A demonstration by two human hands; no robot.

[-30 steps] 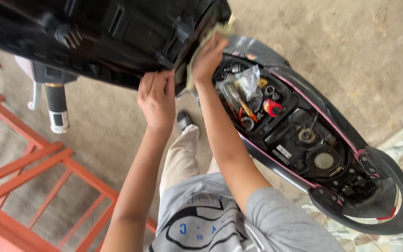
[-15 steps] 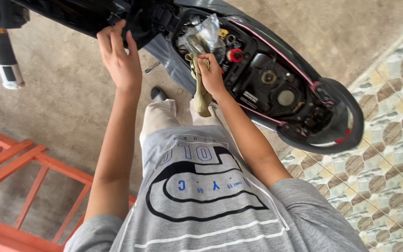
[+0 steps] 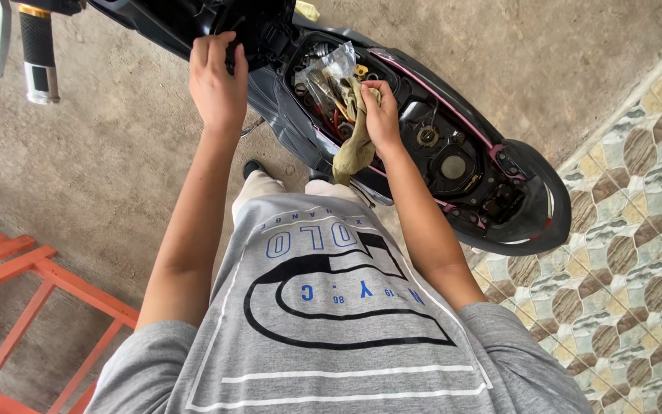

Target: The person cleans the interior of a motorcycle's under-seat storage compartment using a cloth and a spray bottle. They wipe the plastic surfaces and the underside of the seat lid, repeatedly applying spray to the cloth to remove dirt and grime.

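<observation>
Overhead, the left hand (image 3: 216,80) grips the raised black seat edge (image 3: 247,34) of the dark scooter (image 3: 453,153), fingers curled over it. The right hand (image 3: 381,115) pinches a crumpled yellowish cloth rag (image 3: 354,146), which hangs at the open under-seat compartment (image 3: 331,84) beside a clear plastic bag (image 3: 327,65).

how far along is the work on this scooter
Done: the scooter's seat is raised, so the under-seat compartment lies open. In hand: the right hand holds a tan rag at its front end, beside a clear plastic bag; the left hand grips the raised seat's edge. Left: seat not lowered yet.
</observation>
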